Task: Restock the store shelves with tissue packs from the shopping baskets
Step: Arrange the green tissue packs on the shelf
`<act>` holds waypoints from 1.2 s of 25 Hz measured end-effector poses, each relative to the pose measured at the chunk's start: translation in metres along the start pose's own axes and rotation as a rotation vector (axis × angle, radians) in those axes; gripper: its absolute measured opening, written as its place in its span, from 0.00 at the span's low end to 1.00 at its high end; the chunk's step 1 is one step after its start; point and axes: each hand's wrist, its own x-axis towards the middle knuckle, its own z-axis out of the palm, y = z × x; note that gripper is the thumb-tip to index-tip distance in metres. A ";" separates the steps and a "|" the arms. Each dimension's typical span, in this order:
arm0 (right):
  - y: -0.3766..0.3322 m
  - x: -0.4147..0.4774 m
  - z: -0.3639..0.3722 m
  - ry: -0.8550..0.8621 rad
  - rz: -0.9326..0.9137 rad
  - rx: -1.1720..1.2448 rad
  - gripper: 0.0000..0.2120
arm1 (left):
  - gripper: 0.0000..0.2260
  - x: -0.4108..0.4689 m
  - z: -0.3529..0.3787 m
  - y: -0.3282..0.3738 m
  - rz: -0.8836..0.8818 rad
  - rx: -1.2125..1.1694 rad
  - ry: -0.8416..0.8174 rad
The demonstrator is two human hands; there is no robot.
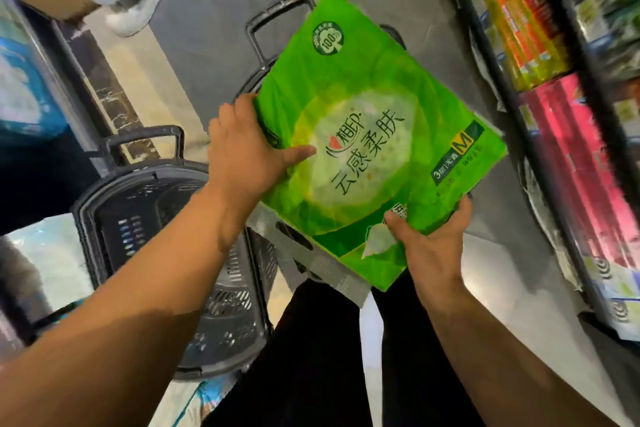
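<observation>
A large green tissue pack (367,135) with a white oval and dark lettering is held in the air in front of me, tilted. My left hand (246,152) grips its left edge, thumb lying on the front face. My right hand (433,239) holds its lower right corner, thumb on top and fingers underneath. Below my left arm stands a dark plastic shopping basket (166,239). A second dark basket (277,28) is mostly hidden behind the pack, only its handle and rim showing.
Store shelves (561,135) run along the right, holding yellow-red and pink packs (585,163). Blue packs (24,87) sit on shelving at the left. Another person's leg and grey shoe (138,0) stand at the upper left. My dark trousers (322,357) fill the bottom centre.
</observation>
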 end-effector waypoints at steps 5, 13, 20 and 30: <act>-0.068 -0.033 -0.026 -0.070 -0.234 -0.232 0.46 | 0.40 -0.081 -0.067 0.007 -0.261 -0.286 0.084; -0.135 -0.093 -0.050 -0.575 -0.497 -0.525 0.52 | 0.40 -0.253 -0.110 0.006 -0.695 -0.509 0.361; -0.163 -0.181 -0.048 -0.924 -0.785 -0.799 0.55 | 0.46 -0.416 -0.117 0.025 -0.932 -0.679 0.730; -0.090 -0.356 -0.049 -1.425 -1.064 -0.938 0.55 | 0.45 -0.654 -0.093 0.053 -1.318 -0.690 1.167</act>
